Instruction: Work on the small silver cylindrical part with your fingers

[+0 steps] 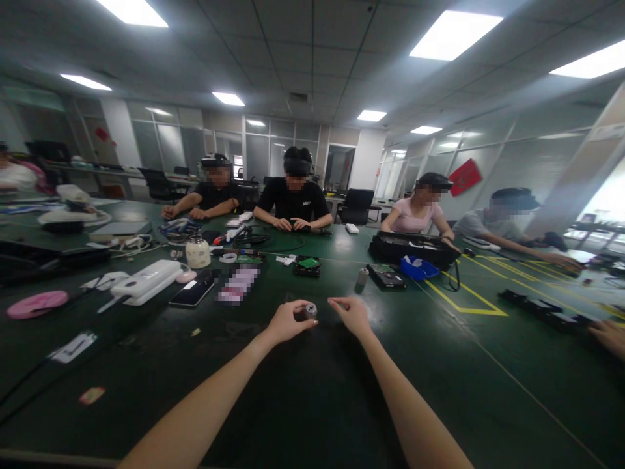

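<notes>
In front of me, my left hand [289,322] has its thumb and fingers curled round a small silver metal cylinder [311,309], which looks like a small electric motor. The cylinder stands upright with its round top showing. Just to its right is my right hand [352,315], apart from the cylinder, its fingertips drawn together in a pinch. Whatever may be between those fingertips is too small to make out. A similar metal cylinder [362,277] stands on the green table [303,404] beyond my right hand, beside a hard drive [387,275].
Another drive with a green board [307,266] lies ahead. To the left are a phone [193,290], a white power strip [146,281], a patterned jar [198,252] and a pink ring [38,304]. A blue tray [418,268] is at right. Several people sit around the table.
</notes>
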The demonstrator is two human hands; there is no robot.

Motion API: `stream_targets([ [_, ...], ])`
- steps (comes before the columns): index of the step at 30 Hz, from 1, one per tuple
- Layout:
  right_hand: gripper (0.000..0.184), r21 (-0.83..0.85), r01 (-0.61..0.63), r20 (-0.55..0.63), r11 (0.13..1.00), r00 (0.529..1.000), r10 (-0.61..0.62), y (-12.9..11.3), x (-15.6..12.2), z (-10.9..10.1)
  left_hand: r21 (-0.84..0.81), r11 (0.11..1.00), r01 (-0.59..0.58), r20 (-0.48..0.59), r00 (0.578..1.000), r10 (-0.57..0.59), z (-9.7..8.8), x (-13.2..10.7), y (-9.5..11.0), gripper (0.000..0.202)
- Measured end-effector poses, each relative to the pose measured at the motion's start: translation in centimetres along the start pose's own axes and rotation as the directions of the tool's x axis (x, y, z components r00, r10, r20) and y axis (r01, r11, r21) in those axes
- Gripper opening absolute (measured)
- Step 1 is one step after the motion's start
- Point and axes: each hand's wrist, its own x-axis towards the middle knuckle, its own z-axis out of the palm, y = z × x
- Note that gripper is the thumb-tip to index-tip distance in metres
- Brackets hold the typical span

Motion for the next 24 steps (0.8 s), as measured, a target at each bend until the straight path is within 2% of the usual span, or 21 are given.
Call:
stream_targets([
  [3, 0.027, -0.052, 0.000, 0.053, 0.999, 0.999, 0.002, 1.5, -0.3, 0.0, -0.001, 1.000, -0.003, -0.006, 1.000, 0.003, 0.0, 0.0, 0.1, 0.039],
  [8, 0.043, -0.186, -0.027, 0.115, 0.982, 0.992, 0.049, 1.5, -0.5, -0.2, -0.006, 1.000, -0.009, 0.000, 1.000, 0.009, 0.1, 0.0, 0.0, 0.039],
  [13, 0.027, -0.147, -0.035, 0.089, 0.989, 0.995, 0.048, 1.0, -0.4, -0.6, -0.003, 1.000, -0.003, 0.003, 1.000, 0.003, -0.1, 0.0, -0.1, 0.042],
  [15, 0.026, -0.119, -0.031, 0.059, 0.992, 0.998, 0.038, 0.5, -0.3, -0.6, -0.015, 1.000, 0.005, 0.005, 1.000, -0.005, -0.1, -0.1, -0.1, 0.045],
  [18, 0.030, -0.036, 0.032, 0.024, 0.999, 0.999, -0.031, -1.2, -0.2, -0.5, -0.040, 0.999, 0.010, 0.015, 1.000, -0.010, -0.1, -0.1, -0.1, 0.047],
  [20, 0.029, 0.080, 0.128, 0.002, 0.989, 0.992, -0.129, -2.7, -0.3, -0.4, -0.046, 0.999, -0.013, 0.023, 1.000, 0.014, -0.1, -0.1, -0.1, 0.046],
  [24, 0.023, 0.170, 0.239, 0.049, 0.956, 0.967, -0.250, -4.9, -1.0, -0.1, 0.006, 0.998, -0.070, 0.039, 0.997, 0.070, -0.1, 0.0, -0.4, 0.036],
])
